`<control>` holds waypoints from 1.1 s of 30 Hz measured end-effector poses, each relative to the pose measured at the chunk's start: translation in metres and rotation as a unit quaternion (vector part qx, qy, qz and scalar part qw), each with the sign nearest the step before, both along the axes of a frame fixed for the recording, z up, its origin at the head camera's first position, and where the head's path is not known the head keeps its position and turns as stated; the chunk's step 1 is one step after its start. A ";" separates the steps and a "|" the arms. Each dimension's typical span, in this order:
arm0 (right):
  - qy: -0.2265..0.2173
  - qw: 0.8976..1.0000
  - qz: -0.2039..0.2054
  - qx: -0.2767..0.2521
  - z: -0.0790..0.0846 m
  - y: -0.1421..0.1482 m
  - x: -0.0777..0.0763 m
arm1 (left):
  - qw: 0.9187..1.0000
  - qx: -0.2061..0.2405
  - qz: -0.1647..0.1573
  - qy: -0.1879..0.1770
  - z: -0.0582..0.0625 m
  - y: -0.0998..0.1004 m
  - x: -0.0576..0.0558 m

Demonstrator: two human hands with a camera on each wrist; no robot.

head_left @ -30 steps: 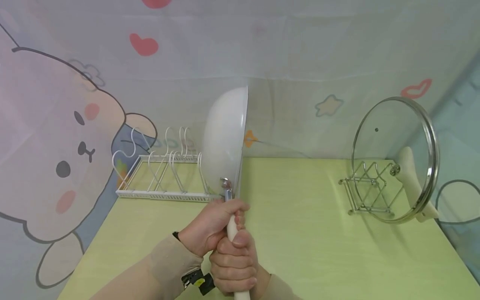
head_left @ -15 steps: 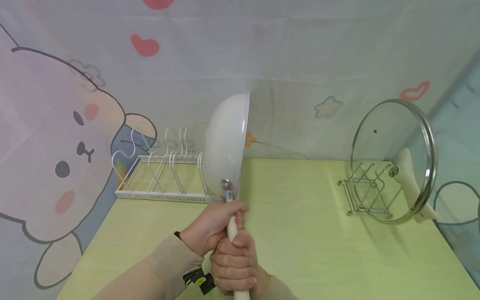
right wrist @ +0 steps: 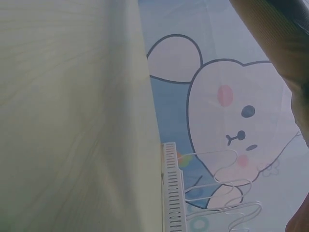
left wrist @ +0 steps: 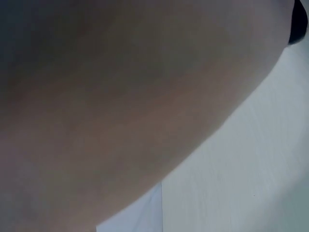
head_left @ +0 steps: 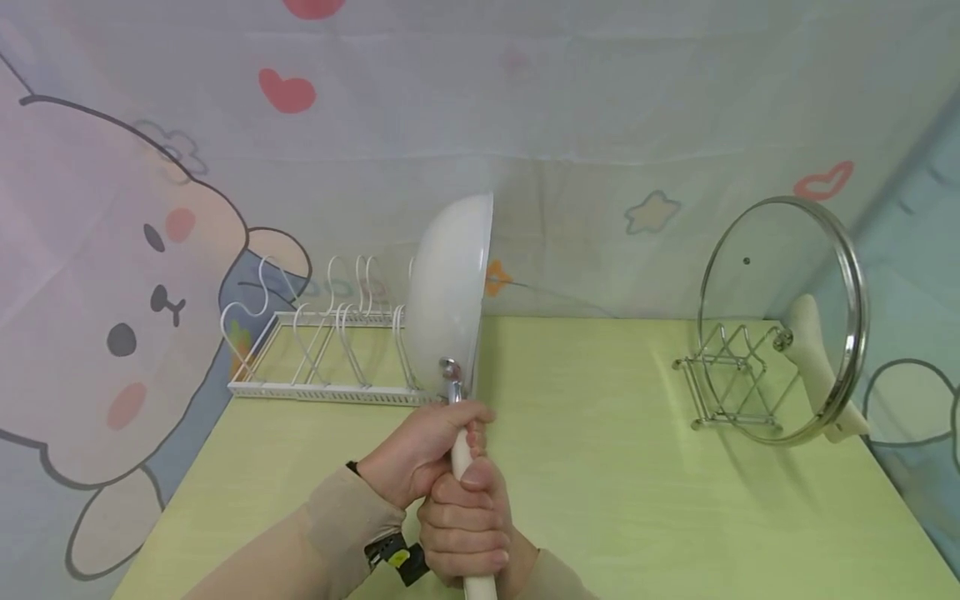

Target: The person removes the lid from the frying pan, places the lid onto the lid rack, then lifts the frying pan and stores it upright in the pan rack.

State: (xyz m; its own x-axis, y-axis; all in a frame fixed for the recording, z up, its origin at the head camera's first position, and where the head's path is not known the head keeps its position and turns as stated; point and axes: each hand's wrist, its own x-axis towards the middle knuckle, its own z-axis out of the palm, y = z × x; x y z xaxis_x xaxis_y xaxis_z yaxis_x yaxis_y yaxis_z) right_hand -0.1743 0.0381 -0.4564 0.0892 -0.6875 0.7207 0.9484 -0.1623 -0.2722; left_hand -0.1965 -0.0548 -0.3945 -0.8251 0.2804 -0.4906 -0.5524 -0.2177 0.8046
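Observation:
A white wok (head_left: 450,292) stands on its side at the right end of a white pan rack (head_left: 322,392), its rounded outside facing left and its rim facing right. My left hand (head_left: 420,450) grips the upper part of its cream handle (head_left: 461,450), just below the metal collar. Right under it, my right hand (head_left: 465,525) wraps the lower handle, whose end sticks out beneath the fist. The wok hides the rack's right end. Skin fills most of the left wrist view. In the right wrist view, the slotted rail of the rack (right wrist: 173,193) shows beyond the table.
At the right, a glass lid (head_left: 780,250) with a steel rim and cream handle (head_left: 813,350) leans upright in a small metal wire rack (head_left: 738,421). A printed curtain (head_left: 600,100) hangs behind the pale green table (head_left: 600,467).
The wok has sunk a little toward the white rack. Both hands keep their grip on its handle, while the lid and racks stay in place.

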 end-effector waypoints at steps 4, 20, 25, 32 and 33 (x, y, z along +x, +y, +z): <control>-0.004 1.000 -0.007 0.006 0.003 0.000 0.002 | 1.000 0.005 -0.007 -0.003 0.000 -0.001 0.000; 0.010 0.995 -0.081 0.063 0.023 -0.002 0.010 | 0.999 0.032 -0.030 -0.005 0.009 -0.013 -0.001; -0.002 0.991 -0.100 0.087 0.025 -0.002 0.010 | 0.999 0.037 -0.038 -0.010 0.012 -0.016 -0.001; -0.032 0.982 -0.127 0.136 0.023 -0.002 0.012 | 0.999 0.002 -0.044 0.010 0.013 -0.019 -0.002; -0.038 0.980 -0.131 0.146 0.023 -0.002 0.013 | 0.999 -0.004 -0.045 0.014 0.013 -0.020 -0.002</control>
State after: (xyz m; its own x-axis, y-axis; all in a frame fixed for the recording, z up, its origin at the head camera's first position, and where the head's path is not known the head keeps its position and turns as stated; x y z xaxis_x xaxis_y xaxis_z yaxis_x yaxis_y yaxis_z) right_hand -0.1614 0.0358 -0.4337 -0.1649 -0.8577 0.4870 0.9036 -0.3293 -0.2740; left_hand -0.1984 -0.0746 -0.3813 -0.8106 0.3495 -0.4698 -0.5459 -0.1611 0.8222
